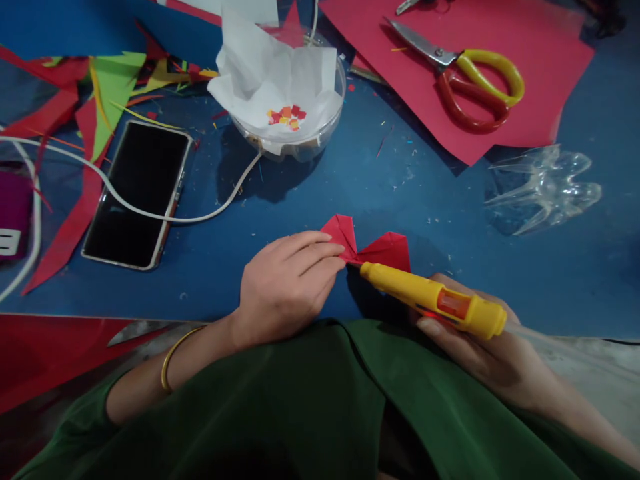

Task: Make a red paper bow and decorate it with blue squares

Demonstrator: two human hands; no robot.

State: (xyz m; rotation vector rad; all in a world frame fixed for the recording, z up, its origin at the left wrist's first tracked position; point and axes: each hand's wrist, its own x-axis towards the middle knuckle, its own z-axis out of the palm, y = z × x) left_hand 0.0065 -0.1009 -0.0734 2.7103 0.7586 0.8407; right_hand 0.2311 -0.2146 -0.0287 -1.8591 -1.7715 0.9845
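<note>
On the left of the blue tabletop (310, 200) we had paper offcuts (95, 100) in red, green and yellow scattered about, so a good deal of cutting looked finished. Beside them lay a phone (137, 193) face up, with a white cable (150, 213) running across it toward a clear bowl (320, 143) lined with white paper (270, 73) that held a few small coloured bits. Nearer us, our left hand (285, 287) lay flat with its fingers pressed together, their tips pinning the left wing of a red paper bow (367, 245) to the tabletop. The bow was already folded into two wings meeting at a narrow waist, so the shaping seemed done. Our right hand (480, 347) was curled around a yellow glue gun (430, 300), whose nozzle touched the waist of the bow; we judged the gluing to be just under way, and we could not tell whether any glue was out. Farther right, scissors (465, 77) rested on a red sheet (500, 113), unused, and a crumpled clear wrapper (543, 190) lay apart.
</note>
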